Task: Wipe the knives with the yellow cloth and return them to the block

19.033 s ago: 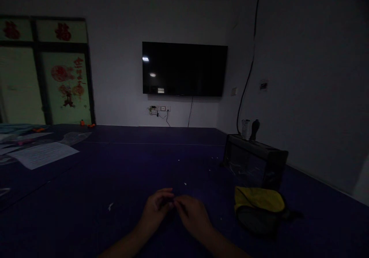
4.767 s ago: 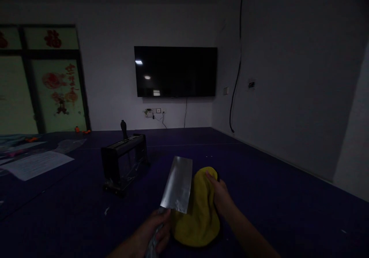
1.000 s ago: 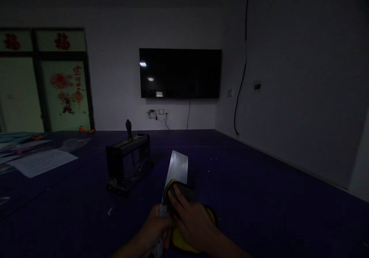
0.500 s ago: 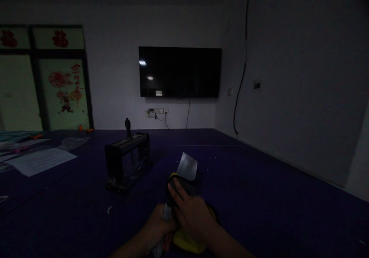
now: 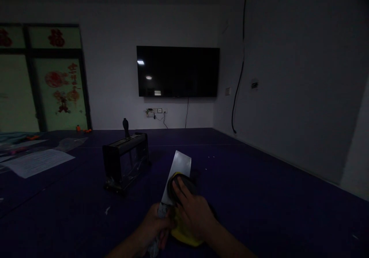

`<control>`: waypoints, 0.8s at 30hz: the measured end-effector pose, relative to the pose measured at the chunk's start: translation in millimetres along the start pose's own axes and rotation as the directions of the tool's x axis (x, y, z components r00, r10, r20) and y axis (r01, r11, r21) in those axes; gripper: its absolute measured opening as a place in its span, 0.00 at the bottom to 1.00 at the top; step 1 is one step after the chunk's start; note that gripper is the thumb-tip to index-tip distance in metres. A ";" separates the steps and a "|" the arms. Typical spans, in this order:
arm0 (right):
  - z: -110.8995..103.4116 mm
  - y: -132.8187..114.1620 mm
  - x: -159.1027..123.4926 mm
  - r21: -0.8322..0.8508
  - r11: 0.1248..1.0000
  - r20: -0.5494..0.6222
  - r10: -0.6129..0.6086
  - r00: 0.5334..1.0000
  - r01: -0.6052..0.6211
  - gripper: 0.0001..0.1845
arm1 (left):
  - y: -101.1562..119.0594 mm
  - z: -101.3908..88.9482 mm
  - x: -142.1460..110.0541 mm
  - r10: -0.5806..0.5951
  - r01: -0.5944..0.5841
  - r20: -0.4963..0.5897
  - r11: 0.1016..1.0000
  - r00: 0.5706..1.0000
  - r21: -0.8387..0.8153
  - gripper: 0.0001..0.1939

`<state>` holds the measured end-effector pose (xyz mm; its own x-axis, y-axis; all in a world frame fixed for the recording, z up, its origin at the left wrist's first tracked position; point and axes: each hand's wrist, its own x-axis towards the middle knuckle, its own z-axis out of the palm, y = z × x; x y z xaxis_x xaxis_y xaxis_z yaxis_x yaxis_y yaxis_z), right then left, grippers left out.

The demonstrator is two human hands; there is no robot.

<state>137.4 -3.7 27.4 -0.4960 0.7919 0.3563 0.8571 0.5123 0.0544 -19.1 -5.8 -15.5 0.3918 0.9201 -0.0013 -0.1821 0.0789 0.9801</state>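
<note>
In my left hand point(image 5: 157, 225) I grip the grey patterned handle of a kitchen knife point(image 5: 182, 161) with a wide, square-ended metal blade. The blade points up and away over the table. My right hand point(image 5: 194, 213) presses a dark, rounded piece of a yellow-and-black cloth or pad point(image 5: 184, 187) against the blade's side, fingers close together. More of the yellow material hangs beneath my right hand, near the handle. Its exact kind is hard to make out in the dim light. My left fingertips are partly hidden.
A black frame-like device point(image 5: 125, 162) with an upright handle stands left of my hands on the dark blue table point(image 5: 245, 212). Paper sheets point(image 5: 39, 162) and a clear plastic bag point(image 5: 70, 144) lie farther left. Small white scraps are scattered about. A television point(image 5: 178, 71) hangs on the far wall.
More of the blade shows, and its end has shifted slightly left. The cloth or pad under my right hand now sits partway along the blade. The whole view has moved a little.
</note>
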 end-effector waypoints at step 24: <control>8.2 8.6 -0.3 0.049 0.996 -0.013 0.070 0.997 -0.069 0.34 | 4.9 -2.1 -0.2 0.021 -0.025 -0.043 0.995 0.999 -0.095 0.15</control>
<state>143.8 3.2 20.1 -0.4331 0.8213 0.3713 0.8814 0.4721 -0.0161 -22.0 -4.8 -11.1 0.3484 0.9373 0.0104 -0.2768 0.0922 0.9565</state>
